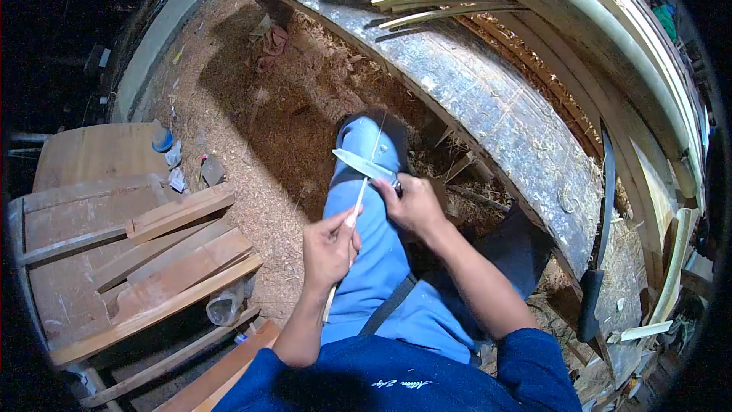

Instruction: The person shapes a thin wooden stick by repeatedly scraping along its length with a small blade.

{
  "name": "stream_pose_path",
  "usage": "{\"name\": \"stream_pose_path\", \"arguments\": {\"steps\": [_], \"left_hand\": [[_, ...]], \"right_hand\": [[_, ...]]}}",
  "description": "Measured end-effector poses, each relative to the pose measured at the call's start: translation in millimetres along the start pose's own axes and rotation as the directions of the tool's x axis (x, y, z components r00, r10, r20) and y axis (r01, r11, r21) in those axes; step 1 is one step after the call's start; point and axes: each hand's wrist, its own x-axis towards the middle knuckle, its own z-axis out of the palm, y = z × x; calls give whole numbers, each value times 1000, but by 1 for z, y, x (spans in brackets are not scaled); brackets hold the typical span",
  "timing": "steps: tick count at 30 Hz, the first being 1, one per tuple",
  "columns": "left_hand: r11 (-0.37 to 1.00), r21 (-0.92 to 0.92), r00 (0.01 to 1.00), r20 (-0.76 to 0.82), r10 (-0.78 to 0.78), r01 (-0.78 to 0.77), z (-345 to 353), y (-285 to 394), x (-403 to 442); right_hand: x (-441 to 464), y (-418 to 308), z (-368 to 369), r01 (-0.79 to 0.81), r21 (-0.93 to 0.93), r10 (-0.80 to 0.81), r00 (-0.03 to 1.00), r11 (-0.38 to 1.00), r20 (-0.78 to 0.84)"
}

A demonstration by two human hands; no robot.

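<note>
My left hand (328,250) is closed around a thin pale strip of wood or bamboo (329,304), which slants up over my thigh. My right hand (417,204) grips a knife (361,164) near its handle, and most of the handle is hidden by the fingers. The blade points left and lies across the strip's upper end, above my knee. The right thumb rests close to the strip, just below the blade; whether it presses on it I cannot tell. Blue trouser cloth (358,255) is under both hands.
A scuffed plank bench (488,107) curves along the right, with several thin strips (450,9) on top. A long dark-handled blade (606,191) lies at its right end. Cut boards (183,271) are stacked on the left. Shavings cover the floor (252,221).
</note>
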Motion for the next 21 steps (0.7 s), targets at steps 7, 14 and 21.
{"name": "stream_pose_path", "arguments": {"steps": [7,14,21], "left_hand": [[1000,-4,1000,0,24,-24,3,0,-1],[996,86,1000,-12,24,-22,13,6,42],[997,68,999,-13,44,-43,13,5,20]], "right_hand": [[1,-23,-17,77,-63,-74,996,995,49],[-6,-24,-17,134,-192,-119,989,972,88],[-4,-11,-12,103,-99,-98,994,990,49]]}}
